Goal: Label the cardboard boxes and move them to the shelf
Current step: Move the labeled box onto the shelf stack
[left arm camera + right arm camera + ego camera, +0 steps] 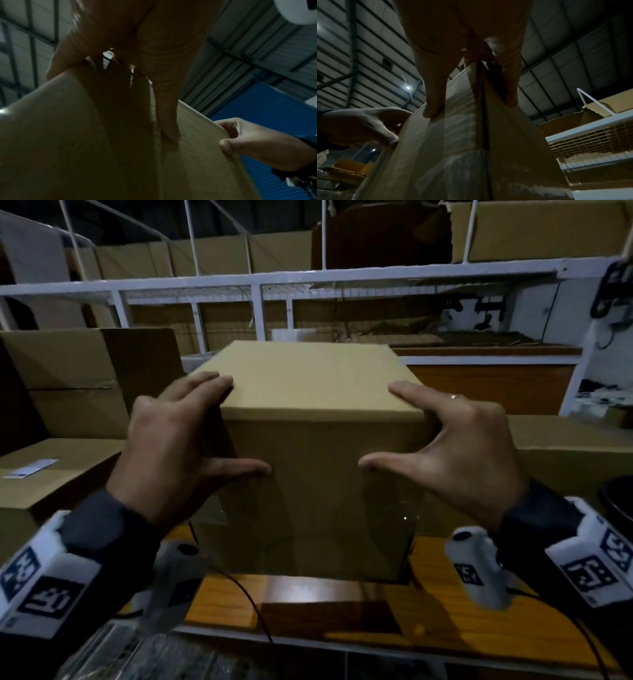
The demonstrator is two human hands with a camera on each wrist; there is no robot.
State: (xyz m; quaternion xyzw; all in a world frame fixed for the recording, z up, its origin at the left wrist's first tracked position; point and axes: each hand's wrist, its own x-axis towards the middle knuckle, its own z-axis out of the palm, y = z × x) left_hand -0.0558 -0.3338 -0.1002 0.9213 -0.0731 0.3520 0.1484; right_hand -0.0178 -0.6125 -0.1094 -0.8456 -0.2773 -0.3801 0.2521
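Note:
A plain brown cardboard box [315,392] stands upright on the wooden table [428,594], right in front of me. My left hand [239,426] grips its near left top corner, thumb on the front face and fingers along the left side. My right hand [378,425] grips the near right top corner the same way, with a ring on one finger. In the left wrist view the left hand [113,101] lies over the box [51,135]. The right wrist view has the right hand [471,108] astride the box's corner edge [453,148]. No label shows on this box.
A white metal shelf [308,277] runs across behind, with cardboard boxes on and under it. At the left lies a low box [68,491] bearing a white label [30,467], with a stacked box [85,364] behind it. Another box [575,446] sits at the right. A white handheld device [479,570] and a black cable [253,601] lie on the table.

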